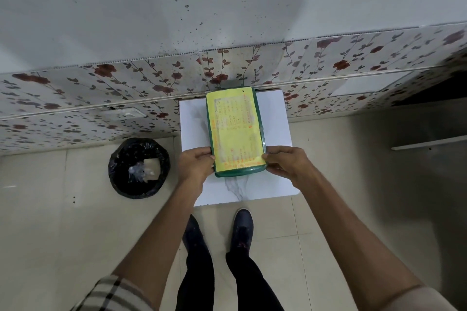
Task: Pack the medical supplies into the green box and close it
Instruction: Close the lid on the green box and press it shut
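Head view, looking down: the green box [236, 131] lies flat on a small white table [275, 118] set against the flowered wall [75, 93], lid down, and I hold its near end between both hands. My left hand [195, 165] is curled round the near left corner, thumb on the lid; my right hand [284, 163] grips the near right corner the same way. No supplies lie loose on the table, so by my reading the packing is done and only the closing is in hand. To do it well I would press evenly at both corners, keep the box square on the table, and check that the lid sits flush all round. A yellow label covers the lid, printed in orange and red; the writing is too blurred to read. A black-lined bin [139, 166] stands on the floor well to the left.
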